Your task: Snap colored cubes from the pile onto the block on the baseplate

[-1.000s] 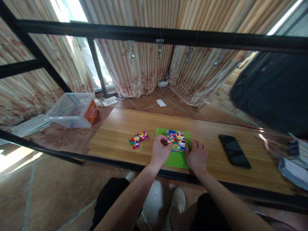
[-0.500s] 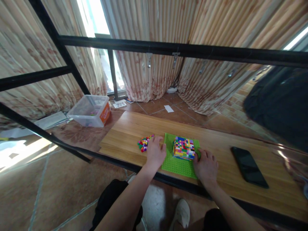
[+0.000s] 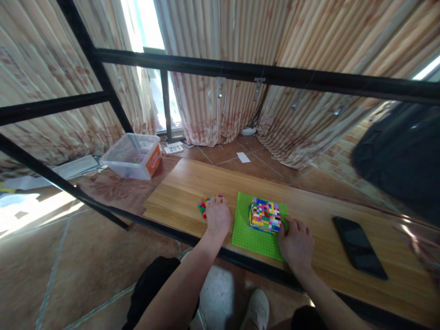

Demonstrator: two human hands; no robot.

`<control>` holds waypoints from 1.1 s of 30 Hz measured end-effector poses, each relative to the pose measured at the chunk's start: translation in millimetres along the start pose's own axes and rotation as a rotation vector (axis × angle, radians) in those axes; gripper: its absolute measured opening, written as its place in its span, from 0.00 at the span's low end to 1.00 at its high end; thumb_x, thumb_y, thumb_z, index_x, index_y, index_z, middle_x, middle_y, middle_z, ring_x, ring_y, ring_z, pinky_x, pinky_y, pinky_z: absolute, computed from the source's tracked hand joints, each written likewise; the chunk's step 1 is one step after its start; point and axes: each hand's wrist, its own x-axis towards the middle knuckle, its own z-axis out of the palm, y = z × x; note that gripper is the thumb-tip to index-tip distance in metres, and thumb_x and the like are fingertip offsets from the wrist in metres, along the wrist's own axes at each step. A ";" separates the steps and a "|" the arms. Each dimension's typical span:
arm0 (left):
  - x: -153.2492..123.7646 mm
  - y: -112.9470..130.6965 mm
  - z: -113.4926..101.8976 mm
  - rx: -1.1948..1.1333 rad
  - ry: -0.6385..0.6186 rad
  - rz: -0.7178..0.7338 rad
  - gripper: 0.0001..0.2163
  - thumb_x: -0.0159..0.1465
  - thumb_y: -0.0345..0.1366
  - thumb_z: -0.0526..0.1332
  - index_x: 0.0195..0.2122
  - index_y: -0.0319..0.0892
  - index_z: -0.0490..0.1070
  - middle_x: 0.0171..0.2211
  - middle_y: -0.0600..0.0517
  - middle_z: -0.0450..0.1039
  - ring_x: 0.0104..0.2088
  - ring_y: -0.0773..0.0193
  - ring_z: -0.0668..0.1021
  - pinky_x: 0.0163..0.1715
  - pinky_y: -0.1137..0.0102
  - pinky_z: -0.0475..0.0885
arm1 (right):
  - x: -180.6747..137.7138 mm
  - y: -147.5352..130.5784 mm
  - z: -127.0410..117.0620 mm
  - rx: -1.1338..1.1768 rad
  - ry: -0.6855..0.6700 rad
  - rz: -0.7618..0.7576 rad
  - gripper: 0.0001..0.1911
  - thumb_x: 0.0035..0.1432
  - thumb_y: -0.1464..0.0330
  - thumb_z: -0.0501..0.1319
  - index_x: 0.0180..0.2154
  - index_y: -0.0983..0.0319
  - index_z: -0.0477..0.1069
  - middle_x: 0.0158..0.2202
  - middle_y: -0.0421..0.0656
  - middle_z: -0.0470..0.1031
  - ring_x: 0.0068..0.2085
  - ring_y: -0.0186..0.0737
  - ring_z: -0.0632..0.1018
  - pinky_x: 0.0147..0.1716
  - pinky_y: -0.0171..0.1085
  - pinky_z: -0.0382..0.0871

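A bright green baseplate (image 3: 242, 233) lies on the wooden table. On it stands a block built from small multicoloured bricks (image 3: 264, 214), with straight sides. My left hand (image 3: 218, 216) is over a loose pile of small bricks (image 3: 202, 207) left of the baseplate. Its fingers reach forward and down, apart from one another, and the fingertips are partly hidden; I see no brick in them. My right hand (image 3: 297, 240) rests at the baseplate's right edge. The thumb is close to the built block, and the other fingers lie bent on the table, apart from the thumb.
A black phone (image 3: 359, 247) lies on the table (image 3: 182, 183) at the right. A clear plastic box (image 3: 132, 158) with an orange label stands on the floor at the far left. Black metal bars (image 3: 240, 68) cross in front of the curtains. A white paper (image 3: 243, 157) lies behind the table.
My left hand has moved a little left and forward onto the loose bricks, covering more of them. My right hand stays by the block. The view has shifted slightly.
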 end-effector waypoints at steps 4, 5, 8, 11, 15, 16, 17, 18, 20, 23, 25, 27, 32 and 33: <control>0.4 0.5 -3.9 -0.047 -0.040 -0.022 0.10 0.64 0.25 0.53 0.36 0.38 0.75 0.37 0.39 0.76 0.42 0.49 0.75 0.43 0.55 0.69 | 0.1 -0.6 -0.4 0.005 -0.013 -0.003 0.21 0.67 0.61 0.49 0.52 0.65 0.71 0.51 0.53 0.74 0.50 0.53 0.70 0.43 0.45 0.60; -0.4 1.3 -4.9 -0.059 -0.058 -0.017 0.11 0.64 0.25 0.53 0.36 0.38 0.75 0.37 0.39 0.76 0.42 0.49 0.75 0.43 0.55 0.69 | 0.2 -1.1 -0.9 0.003 -0.019 0.000 0.20 0.67 0.62 0.49 0.52 0.65 0.71 0.51 0.53 0.74 0.50 0.53 0.70 0.43 0.45 0.60; -4.9 4.2 -7.2 -0.088 -0.109 0.042 0.12 0.61 0.22 0.53 0.39 0.37 0.74 0.38 0.39 0.75 0.44 0.49 0.75 0.46 0.55 0.69 | 0.3 -3.4 -3.3 -0.004 -0.034 0.022 0.20 0.67 0.62 0.50 0.52 0.65 0.71 0.52 0.53 0.74 0.51 0.53 0.70 0.43 0.45 0.60; -9.7 5.9 -8.0 -0.109 -0.129 0.100 0.12 0.58 0.20 0.54 0.39 0.36 0.74 0.40 0.38 0.73 0.46 0.48 0.73 0.49 0.55 0.68 | 0.3 -5.5 -5.7 -0.009 -0.047 0.037 0.20 0.67 0.62 0.50 0.52 0.64 0.71 0.52 0.52 0.73 0.51 0.53 0.70 0.43 0.45 0.60; -10.9 5.2 -7.7 -0.176 -0.119 0.102 0.12 0.60 0.21 0.53 0.40 0.37 0.73 0.40 0.39 0.72 0.46 0.49 0.73 0.48 0.57 0.68 | 0.2 -5.9 -5.9 -0.014 -0.047 0.036 0.20 0.67 0.62 0.50 0.52 0.65 0.71 0.52 0.52 0.73 0.50 0.53 0.71 0.43 0.44 0.60; -10.4 5.0 -7.6 -0.198 -0.113 0.093 0.13 0.61 0.21 0.52 0.41 0.38 0.73 0.40 0.40 0.73 0.46 0.50 0.73 0.47 0.58 0.68 | 0.3 -5.7 -5.3 -0.012 -0.040 0.033 0.19 0.67 0.62 0.50 0.51 0.65 0.71 0.51 0.52 0.73 0.50 0.52 0.71 0.43 0.44 0.60; -9.8 4.9 -7.6 -0.215 -0.110 0.083 0.13 0.63 0.22 0.51 0.41 0.39 0.72 0.40 0.41 0.73 0.46 0.51 0.73 0.47 0.59 0.69 | 0.3 -5.4 -4.7 -0.010 -0.032 0.029 0.19 0.67 0.62 0.50 0.51 0.65 0.71 0.51 0.52 0.73 0.50 0.52 0.71 0.43 0.44 0.59; -9.2 5.0 -7.7 -0.226 -0.119 0.074 0.13 0.64 0.22 0.50 0.41 0.40 0.72 0.40 0.42 0.74 0.46 0.52 0.74 0.47 0.60 0.69 | 0.3 -5.2 -4.0 -0.008 -0.025 0.023 0.19 0.67 0.62 0.50 0.51 0.65 0.71 0.52 0.52 0.73 0.50 0.52 0.70 0.44 0.43 0.59; -8.8 5.7 -8.0 -0.241 -0.167 0.055 0.13 0.65 0.22 0.49 0.43 0.41 0.71 0.40 0.44 0.75 0.45 0.55 0.75 0.46 0.62 0.69 | 0.4 -4.9 -3.2 -0.006 -0.013 0.017 0.19 0.67 0.63 0.50 0.51 0.64 0.70 0.52 0.52 0.73 0.50 0.51 0.70 0.44 0.43 0.59; -9.5 7.5 -8.6 -0.257 -0.245 0.031 0.14 0.66 0.22 0.49 0.45 0.40 0.70 0.41 0.45 0.76 0.44 0.58 0.77 0.43 0.66 0.70 | 0.2 -5.2 -3.3 -0.005 -0.007 0.023 0.19 0.67 0.62 0.51 0.51 0.64 0.71 0.52 0.51 0.73 0.50 0.51 0.70 0.43 0.43 0.58; -10.0 8.2 -8.7 -0.253 -0.265 0.021 0.14 0.65 0.22 0.49 0.44 0.40 0.71 0.40 0.45 0.77 0.43 0.57 0.78 0.41 0.67 0.71 | -0.1 -5.5 -3.9 -0.003 -0.005 0.026 0.18 0.67 0.62 0.51 0.51 0.64 0.71 0.52 0.50 0.74 0.50 0.51 0.70 0.43 0.43 0.58; -10.1 8.1 -8.4 -0.240 -0.271 0.020 0.14 0.65 0.22 0.50 0.44 0.40 0.72 0.39 0.45 0.77 0.41 0.57 0.79 0.40 0.67 0.71 | -0.2 -5.7 -4.3 -0.003 -0.003 0.020 0.18 0.67 0.62 0.51 0.51 0.64 0.71 0.52 0.50 0.74 0.50 0.51 0.70 0.44 0.43 0.58; -9.5 5.0 -5.6 -0.223 -0.246 0.019 0.14 0.65 0.23 0.50 0.42 0.40 0.73 0.38 0.46 0.78 0.40 0.58 0.79 0.39 0.68 0.71 | -0.5 -5.1 -3.5 -0.007 0.005 0.017 0.19 0.67 0.62 0.51 0.51 0.64 0.71 0.51 0.50 0.74 0.49 0.51 0.70 0.43 0.43 0.58; -9.5 4.2 -4.7 -0.226 -0.237 0.019 0.14 0.66 0.24 0.50 0.42 0.40 0.74 0.38 0.46 0.78 0.39 0.58 0.80 0.39 0.68 0.71 | -0.5 -5.0 -3.3 -0.007 0.004 0.018 0.19 0.67 0.62 0.51 0.51 0.64 0.71 0.51 0.50 0.74 0.49 0.51 0.70 0.43 0.43 0.58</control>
